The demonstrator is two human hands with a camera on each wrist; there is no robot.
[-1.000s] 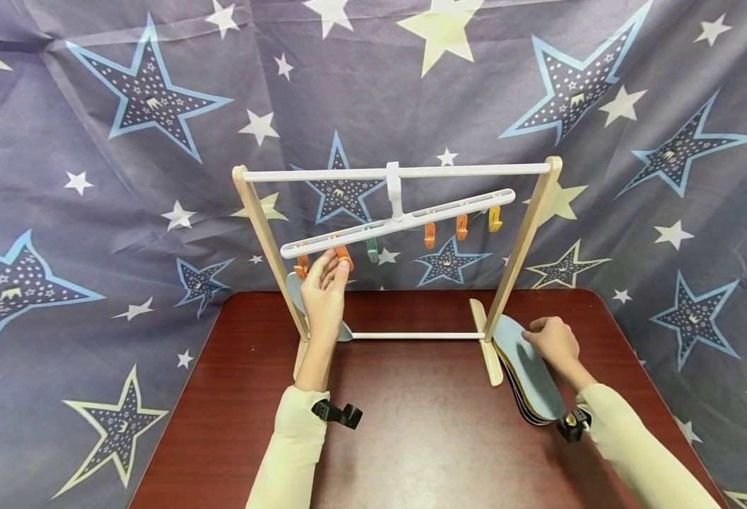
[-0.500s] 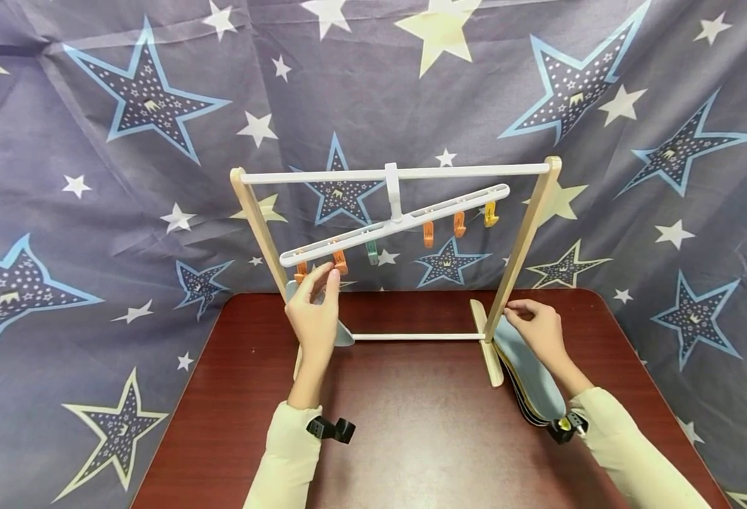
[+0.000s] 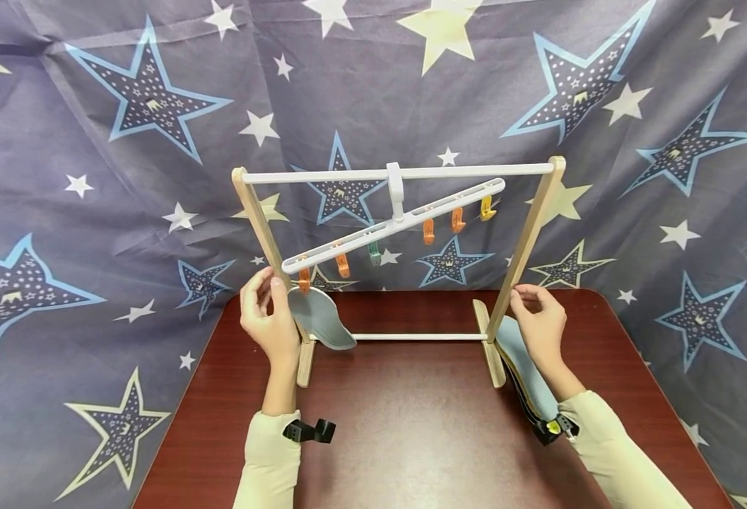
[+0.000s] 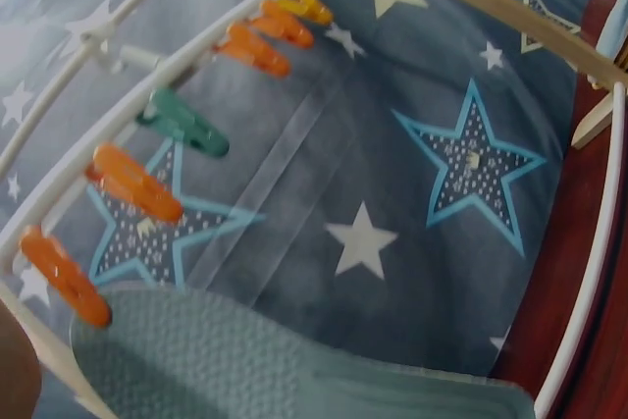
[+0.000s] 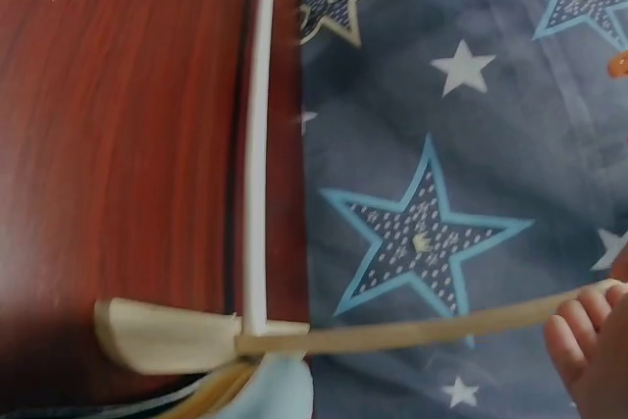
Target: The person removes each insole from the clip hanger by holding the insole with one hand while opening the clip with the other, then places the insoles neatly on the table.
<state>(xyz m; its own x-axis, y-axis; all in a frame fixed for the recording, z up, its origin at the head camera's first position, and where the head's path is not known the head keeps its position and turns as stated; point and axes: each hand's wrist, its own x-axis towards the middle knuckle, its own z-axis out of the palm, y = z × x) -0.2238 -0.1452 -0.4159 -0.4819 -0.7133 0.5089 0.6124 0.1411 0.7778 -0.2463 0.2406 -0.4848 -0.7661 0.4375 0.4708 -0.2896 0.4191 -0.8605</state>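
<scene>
My left hand [image 3: 271,322] pinches the left wooden post [image 3: 260,219] of a drying rack. Just its edge shows in the left wrist view. On the rack's other side, my right hand [image 3: 541,324] grips the right post [image 3: 527,237] with curled fingers. Between the posts, a white clip hanger [image 3: 392,226] hangs from the top bar [image 3: 322,176], tilted with its left end low. A grey insole [image 3: 322,318] dangles from the leftmost orange clip [image 3: 304,279]. Close to my right hand, a stack of insoles [image 3: 526,367] leans by the rack's foot.
Other clips [image 3: 428,231] on the hanger hold nothing. The rack's foot [image 3: 489,343] and lower bar [image 3: 420,337] stand on the reddish-brown table [image 3: 411,417]. A star-patterned cloth [image 3: 125,212] hangs behind.
My left hand has left the second orange clip and moved left to the post. My right hand has moved from the insole stack up to the right post. The hanger's left end has dipped.
</scene>
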